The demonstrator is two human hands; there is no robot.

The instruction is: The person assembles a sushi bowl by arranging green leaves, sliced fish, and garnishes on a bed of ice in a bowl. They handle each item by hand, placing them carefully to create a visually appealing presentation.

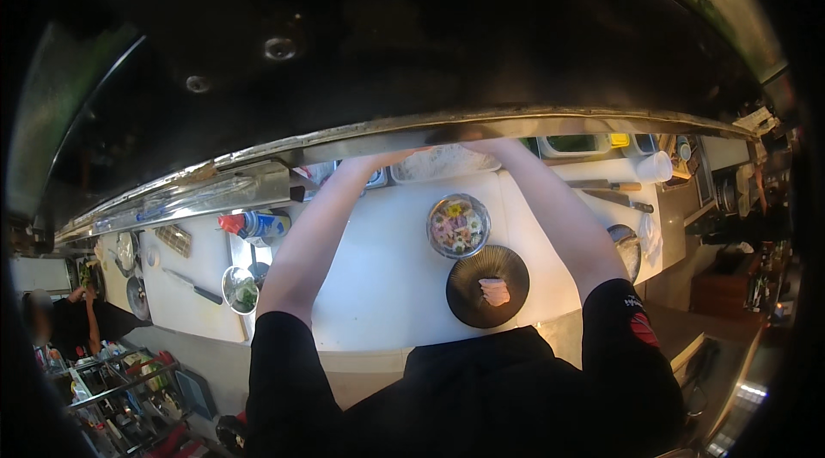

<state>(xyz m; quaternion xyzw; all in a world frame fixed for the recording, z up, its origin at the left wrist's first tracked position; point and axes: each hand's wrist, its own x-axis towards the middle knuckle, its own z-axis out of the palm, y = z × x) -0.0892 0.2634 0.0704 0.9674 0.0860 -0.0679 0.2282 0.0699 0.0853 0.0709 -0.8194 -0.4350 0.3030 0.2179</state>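
Both my arms stretch forward to the far side of the white work surface (387,269). My left hand (402,154) and my right hand (486,146) reach over a container of white, ice-like bits (443,162). A metal ledge cuts off the view of their fingers, so what they hold, if anything, is hidden. Between my forearms stands a clear round bowl of small flowers (458,226) in white, yellow and purple. Nearer to me, a dark ribbed plate (468,295) bears slices of pale pink meat or fish (494,291), right of its middle.
A dark glossy panel with a metal ledge (481,130) overhangs the far edge. Knives (614,186) lie at right, near a white tub (655,167). At left are another knife (196,288), a bowl with green leaves (243,291) and a blue can (268,224). Another person (73,320) stands far left.
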